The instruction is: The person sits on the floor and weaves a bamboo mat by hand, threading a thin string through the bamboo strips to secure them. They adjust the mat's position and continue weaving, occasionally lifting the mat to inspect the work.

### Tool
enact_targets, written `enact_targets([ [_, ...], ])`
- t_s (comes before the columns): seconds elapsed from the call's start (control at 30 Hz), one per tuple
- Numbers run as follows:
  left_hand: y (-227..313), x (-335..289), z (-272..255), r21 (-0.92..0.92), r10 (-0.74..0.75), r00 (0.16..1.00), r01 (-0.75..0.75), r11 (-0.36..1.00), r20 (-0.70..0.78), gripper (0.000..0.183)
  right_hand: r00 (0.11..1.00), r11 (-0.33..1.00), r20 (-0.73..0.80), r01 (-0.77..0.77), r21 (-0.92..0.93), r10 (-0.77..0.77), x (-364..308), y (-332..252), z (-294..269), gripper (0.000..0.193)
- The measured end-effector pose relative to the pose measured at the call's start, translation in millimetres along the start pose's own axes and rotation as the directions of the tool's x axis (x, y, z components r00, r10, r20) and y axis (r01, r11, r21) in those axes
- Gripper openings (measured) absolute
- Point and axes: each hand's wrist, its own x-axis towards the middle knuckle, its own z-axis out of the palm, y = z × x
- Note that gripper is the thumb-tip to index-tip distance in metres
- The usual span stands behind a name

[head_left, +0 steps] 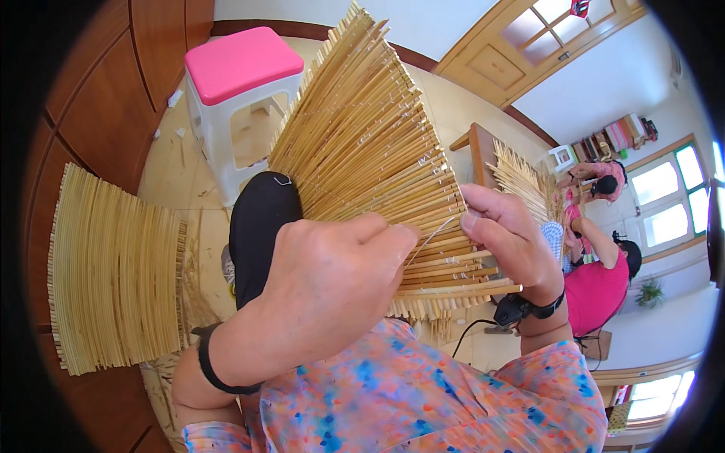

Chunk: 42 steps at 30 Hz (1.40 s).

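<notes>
Evidently the left hand [332,257] is curled nearly closed over the fan-shaped mat of straw-coloured sticks [355,143], its fingertips beside the thin white thread [433,240]; whether they pinch that thread, I cannot tell. The right hand [521,241] has its thumb and forefinger pinched together on the mat's right edge, where the thread ends up. The mat itself slants up and away in front of the person, beside a black-clad knee [257,226]. To bind well, I would keep the thread taut, seat each stick snugly against its neighbour, and let the right thumb pin the edge so no loop slackens. Beyond stand a white plastic stool with a pink seat [245,64], a second stick mat [117,272] at left, and co-workers in pink [600,298] at right.
</notes>
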Motion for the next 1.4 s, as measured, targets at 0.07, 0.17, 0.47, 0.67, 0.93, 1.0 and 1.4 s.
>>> enact_targets([
  [0.07, -0.1, -1.0, 0.0, -0.01, -0.004, 1.0, 0.004, 1.0, -0.003, 0.014, 1.0, 1.0, 0.004, -0.016, 0.009, 0.016, -0.3, -2.6, 0.7, 0.032],
  [0.17, -0.1, -2.0, -0.1, -0.015, -0.007, 1.0, 0.007, 1.0, -0.01, 0.013, 0.999, 0.999, 0.005, -0.035, -0.014, 0.035, -1.2, -5.0, 0.7, 0.033],
  [0.47, 1.9, -3.5, -5.8, -0.009, -0.015, 1.0, 0.015, 1.0, 0.011, 0.018, 0.999, 0.999, 0.002, -0.039, 0.004, 0.039, -0.8, -3.9, 4.4, 0.032],
  [0.67, 0.1, -5.1, -1.8, -0.003, -0.004, 1.0, 0.004, 1.0, -0.022, 0.008, 0.998, 0.998, 0.007, -0.057, -0.026, 0.057, -1.9, -7.9, 3.9, 0.033],
  [0.93, 2.9, -5.0, -3.6, 0.011, -0.016, 1.0, 0.016, 1.0, -0.006, 0.009, 1.0, 1.0, -0.011, -0.028, -0.006, 0.028, -2.7, -5.7, 5.7, 0.033],
  [1.0, 2.8, -4.6, -2.0, 0.017, -0.009, 1.0, 0.01, 1.0, -0.016, 0.008, 1.0, 1.0, -0.013, -0.006, -0.012, 0.006, -2.6, -4.2, 5.3, 0.033],
  [1.4, 2.0, -3.3, -3.8, 0.012, -0.026, 0.999, 0.026, 1.0, 0.022, 0.018, 0.999, 0.999, -0.014, -0.039, 0.024, 0.039, -1.9, -2.6, 5.9, 0.033],
])
